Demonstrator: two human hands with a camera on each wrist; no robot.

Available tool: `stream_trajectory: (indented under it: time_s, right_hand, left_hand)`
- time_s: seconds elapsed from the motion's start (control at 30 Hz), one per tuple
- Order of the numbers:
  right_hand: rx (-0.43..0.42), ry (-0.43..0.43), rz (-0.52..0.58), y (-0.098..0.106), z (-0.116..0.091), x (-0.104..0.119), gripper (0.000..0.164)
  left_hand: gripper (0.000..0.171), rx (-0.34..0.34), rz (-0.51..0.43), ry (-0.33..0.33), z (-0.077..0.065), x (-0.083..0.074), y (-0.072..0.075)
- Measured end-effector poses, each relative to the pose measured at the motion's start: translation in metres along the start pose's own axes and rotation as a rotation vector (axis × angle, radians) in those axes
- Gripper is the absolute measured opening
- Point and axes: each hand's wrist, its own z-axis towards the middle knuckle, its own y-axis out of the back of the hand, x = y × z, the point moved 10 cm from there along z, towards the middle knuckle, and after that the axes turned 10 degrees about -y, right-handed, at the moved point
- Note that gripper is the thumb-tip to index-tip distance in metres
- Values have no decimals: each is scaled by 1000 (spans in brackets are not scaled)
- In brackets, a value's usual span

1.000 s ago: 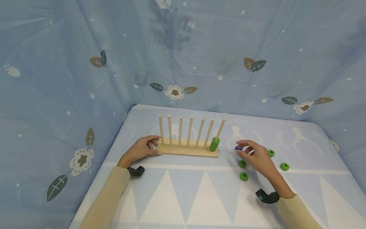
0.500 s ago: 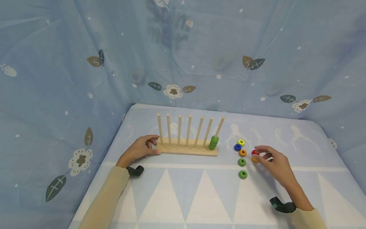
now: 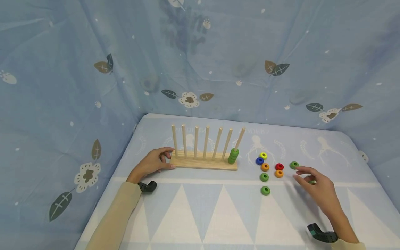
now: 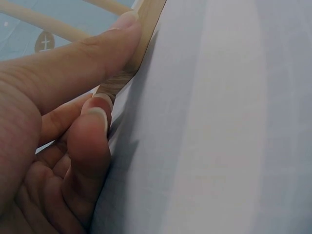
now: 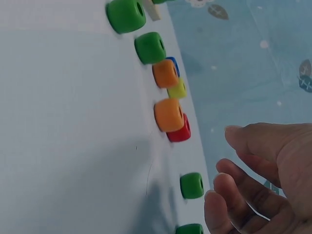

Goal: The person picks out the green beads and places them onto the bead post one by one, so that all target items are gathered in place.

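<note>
Gripping rack by one end with left hand; hovering near green bead with right hand loosely spread, holding nothing.

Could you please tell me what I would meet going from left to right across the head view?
Left hand, wooden peg rack with green rings stacked on its rightmost peg, blue ring, red ring, loose green ring, right hand.

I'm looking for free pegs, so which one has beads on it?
The rightmost peg of the wooden rack: green beads are stacked on it, while the other six pegs are bare.
</note>
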Motion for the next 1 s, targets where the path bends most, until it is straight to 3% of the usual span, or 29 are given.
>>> stream_trajectory:
  time_s: [0.17, 0.5, 1.0]
  right_hand:
    - [-1, -74, -14, 4, -1, -17, 46]
    - [-32, -141, -47, 11, 1, -39, 46]
    - [17, -249, -82, 6, 13, -62, 52]
  left_hand:
    - [79, 1, 8, -5, 1, 0, 0]
    - [79, 11, 3, -7, 0, 0, -1]
    - [78, 8, 12, -21, 1, -1, 1]
